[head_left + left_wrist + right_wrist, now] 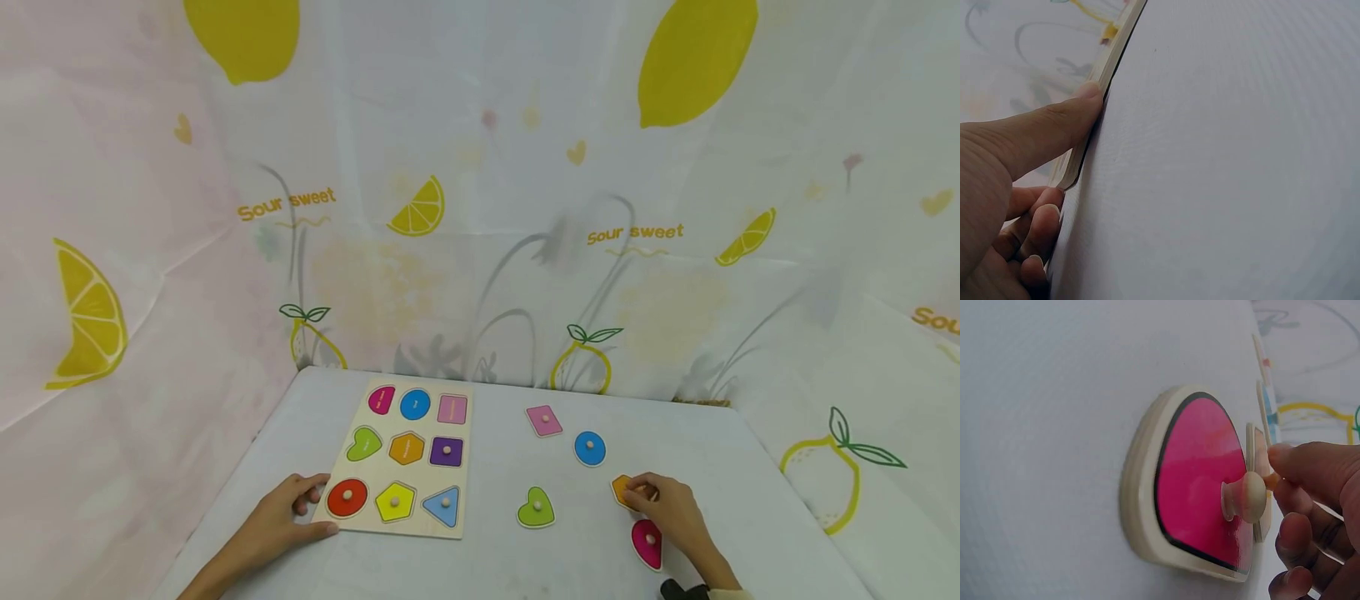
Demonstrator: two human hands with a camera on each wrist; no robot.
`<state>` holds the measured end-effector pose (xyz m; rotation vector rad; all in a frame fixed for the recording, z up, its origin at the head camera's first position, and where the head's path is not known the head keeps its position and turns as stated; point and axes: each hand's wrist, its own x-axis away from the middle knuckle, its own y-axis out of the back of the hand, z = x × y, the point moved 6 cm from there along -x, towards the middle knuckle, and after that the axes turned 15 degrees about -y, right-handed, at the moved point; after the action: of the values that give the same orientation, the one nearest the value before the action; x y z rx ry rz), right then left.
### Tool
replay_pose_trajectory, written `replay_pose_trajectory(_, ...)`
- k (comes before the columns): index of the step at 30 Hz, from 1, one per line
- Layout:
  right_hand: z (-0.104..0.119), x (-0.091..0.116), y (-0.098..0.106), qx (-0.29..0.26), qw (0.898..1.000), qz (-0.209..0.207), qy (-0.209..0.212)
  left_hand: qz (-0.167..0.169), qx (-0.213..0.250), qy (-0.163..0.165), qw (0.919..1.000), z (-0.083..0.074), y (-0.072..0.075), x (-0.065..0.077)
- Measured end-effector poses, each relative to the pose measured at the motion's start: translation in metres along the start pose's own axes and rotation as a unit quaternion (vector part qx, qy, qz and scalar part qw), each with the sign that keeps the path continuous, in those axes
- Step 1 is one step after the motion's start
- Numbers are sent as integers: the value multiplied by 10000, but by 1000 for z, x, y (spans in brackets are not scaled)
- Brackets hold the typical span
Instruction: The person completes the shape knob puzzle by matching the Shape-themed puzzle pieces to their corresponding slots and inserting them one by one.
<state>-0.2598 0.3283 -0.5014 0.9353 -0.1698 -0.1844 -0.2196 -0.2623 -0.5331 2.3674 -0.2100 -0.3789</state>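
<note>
My left hand [283, 512] holds the near left corner of a wooden shape-puzzle board [420, 528], its thumb along the near edge and its other fingers bent at the left side. Knobbed pieces sit in the board: a red circle [337, 502], yellow pentagon [386, 505], light-blue triangle [444, 517] and purple square [437, 458]. On the right, my right hand [675, 510] pinches the knob of an orange hexagon piece [620, 489] between thumb and finger. Just nearer than it lies a magenta half-circle piece [1194, 469], its wooden knob facing up.
Loose on the white table [495, 567] lie a pink rhombus-looking piece [537, 424], a blue circle piece [583, 455] and a green heart piece [529, 520]. Recesses in the board show matching coloured shapes. A lemon-printed cloth [450, 292] hangs behind and at both sides.
</note>
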Motion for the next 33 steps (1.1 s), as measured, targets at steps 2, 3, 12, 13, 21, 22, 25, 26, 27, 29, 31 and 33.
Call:
replay_pose_trajectory(2, -2, -1, 1, 29, 10000, 25, -34, 0, -27, 4, 10000, 1, 0, 0)
replay_pose_trajectory(3, -2, -2, 1, 45, 10000, 29, -44, -4, -39, 7, 10000, 1, 0, 0)
replay_pose_trajectory(12, -11, -8, 0, 52, 9998, 46, -197, 16, -23, 52, 10000, 1, -1, -1)
replay_pose_trajectory(13, -12, -9, 0, 55, 9997, 56, -223, 20, -33, 59, 10000, 0, -1, -1)
replay_pose_trajectory(21, -13, -15, -2, 157, 9992, 92, -345, 40, 7, -32, 10000, -3, 1, 0)
replay_pose_trajectory(22, -13, -15, -2, 161, 9993, 94, -339, 30, 18, -17, 10000, -3, 1, 0)
replay_pose_trajectory(25, -12, -15, -1, 167, 9994, 76, -292, 24, 19, 5, 10000, -2, 0, 0)
replay_pose_trajectory(26, -11, -14, 0, 162, 9995, 58, -273, 34, 22, 17, 10000, -1, -1, 0)
replay_pose_trajectory(27, -10, -15, 0, 141, 9996, 31, -256, 39, 26, 41, 10000, 0, -1, 0)
replay_pose_trajectory(29, -8, -15, 1, 119, 9997, -25, -224, 55, 6, 52, 10000, 1, -1, 0)
replay_pose_trajectory(31, -6, -14, 1, 88, 9998, -78, -178, 85, -17, 48, 10000, 2, -2, -1)
replay_pose_trajectory(33, -4, -14, 0, 22, 9999, -95, -130, 57, -14, 73, 10000, 2, -1, -1)
